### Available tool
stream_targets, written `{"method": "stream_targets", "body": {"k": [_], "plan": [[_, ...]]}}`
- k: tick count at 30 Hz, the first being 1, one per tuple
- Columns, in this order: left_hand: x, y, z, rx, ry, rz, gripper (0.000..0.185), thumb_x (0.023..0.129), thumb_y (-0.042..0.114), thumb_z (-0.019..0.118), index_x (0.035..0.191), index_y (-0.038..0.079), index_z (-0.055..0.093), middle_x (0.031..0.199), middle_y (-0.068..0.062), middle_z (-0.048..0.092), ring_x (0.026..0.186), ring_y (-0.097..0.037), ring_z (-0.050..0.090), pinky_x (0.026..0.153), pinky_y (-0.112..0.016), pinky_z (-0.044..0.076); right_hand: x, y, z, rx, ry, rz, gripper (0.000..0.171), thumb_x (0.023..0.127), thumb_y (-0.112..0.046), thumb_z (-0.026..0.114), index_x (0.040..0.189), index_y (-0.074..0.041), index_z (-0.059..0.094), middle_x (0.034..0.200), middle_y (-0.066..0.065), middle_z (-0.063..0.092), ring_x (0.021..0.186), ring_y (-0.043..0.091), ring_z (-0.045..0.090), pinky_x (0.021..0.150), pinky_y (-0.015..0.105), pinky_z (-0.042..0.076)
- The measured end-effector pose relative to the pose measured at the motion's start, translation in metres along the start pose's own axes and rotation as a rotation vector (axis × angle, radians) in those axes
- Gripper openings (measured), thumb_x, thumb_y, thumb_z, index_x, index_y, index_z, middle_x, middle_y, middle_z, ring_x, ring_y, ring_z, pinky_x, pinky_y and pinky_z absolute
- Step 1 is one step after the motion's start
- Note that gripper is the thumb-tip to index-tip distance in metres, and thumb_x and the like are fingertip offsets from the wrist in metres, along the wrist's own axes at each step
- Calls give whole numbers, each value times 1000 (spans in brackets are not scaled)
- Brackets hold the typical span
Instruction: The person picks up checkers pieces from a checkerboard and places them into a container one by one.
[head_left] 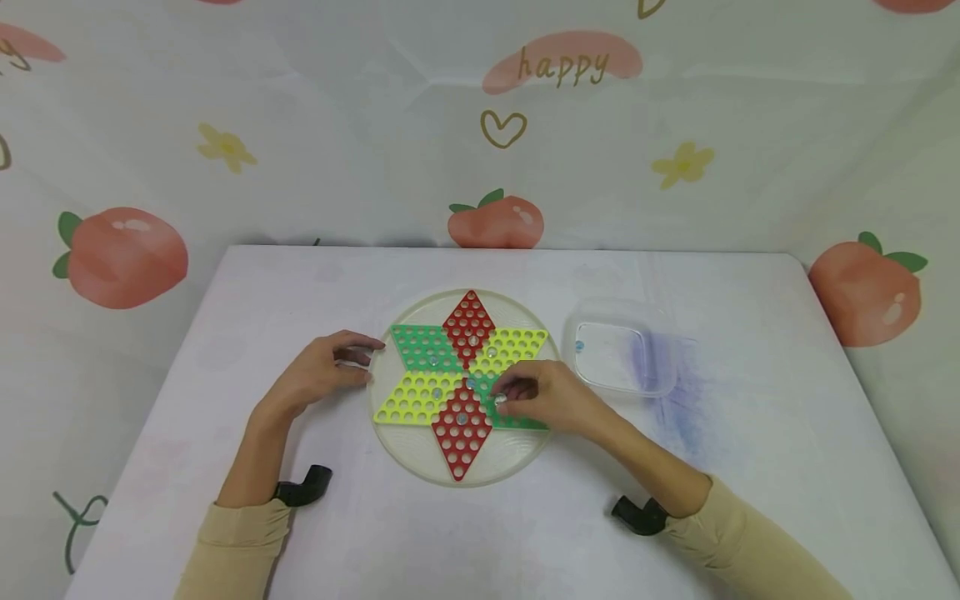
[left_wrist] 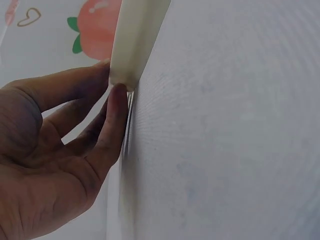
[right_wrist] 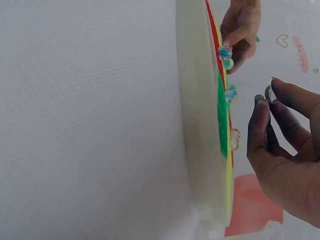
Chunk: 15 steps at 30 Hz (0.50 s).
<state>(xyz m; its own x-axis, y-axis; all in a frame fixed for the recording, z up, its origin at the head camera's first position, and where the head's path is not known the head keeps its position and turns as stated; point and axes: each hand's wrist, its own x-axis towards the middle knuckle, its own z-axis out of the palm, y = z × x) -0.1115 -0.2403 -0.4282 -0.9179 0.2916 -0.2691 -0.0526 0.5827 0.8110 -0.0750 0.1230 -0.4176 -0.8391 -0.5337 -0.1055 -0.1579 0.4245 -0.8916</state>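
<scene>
A round Chinese checkers board (head_left: 405, 454) lies on the table, its six-pointed star in red, green and yellow. Several glass marbles sit in its holes, among them one on the near red point (head_left: 462, 419). My left hand (head_left: 322, 371) is at the board's left edge, thumb and fingers spread against the rim (left_wrist: 132, 45). Over the right green point, my right hand (head_left: 551, 396) pinches a clear glass marble (right_wrist: 271, 94) between thumb and fingertips. In the right wrist view that marble is held above the board's surface.
Right of the board stands a clear plastic box (head_left: 660, 375), a bluish marble (head_left: 580, 346) showing inside its left side. A purple-blue stain (head_left: 682, 417) marks the white table covering. Behind the table hangs a peach-patterned cloth (head_left: 360, 150).
</scene>
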Motion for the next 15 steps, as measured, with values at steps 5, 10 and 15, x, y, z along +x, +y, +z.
{"method": "stream_targets", "body": {"k": [5,10,15], "plan": [[-1,2,0,-36,15,-44,48,84,7,75,131,4,63,125,-18,64,116,-32,60,88,-34,48,-3,-5,-5,9,21,23,19,83,-11,80,101,-8,74,87,-3,67,81,15,63,74,26,53],[-1,2,1,-18,34,-65,45,84,8,75,128,6,65,119,-16,67,113,-30,61,87,-32,47,-6,-9,-12,28,37,43,20,84,-12,79,103,-6,73,91,-2,68,84,17,62,76,27,53],[0,1,1,-1,45,-73,42,84,8,76,126,8,67,115,-13,69,111,-27,62,86,-29,47,-9,-12,-21,61,70,41,21,85,-12,78,103,-4,73,92,0,69,84,19,63,76,27,52]]}}
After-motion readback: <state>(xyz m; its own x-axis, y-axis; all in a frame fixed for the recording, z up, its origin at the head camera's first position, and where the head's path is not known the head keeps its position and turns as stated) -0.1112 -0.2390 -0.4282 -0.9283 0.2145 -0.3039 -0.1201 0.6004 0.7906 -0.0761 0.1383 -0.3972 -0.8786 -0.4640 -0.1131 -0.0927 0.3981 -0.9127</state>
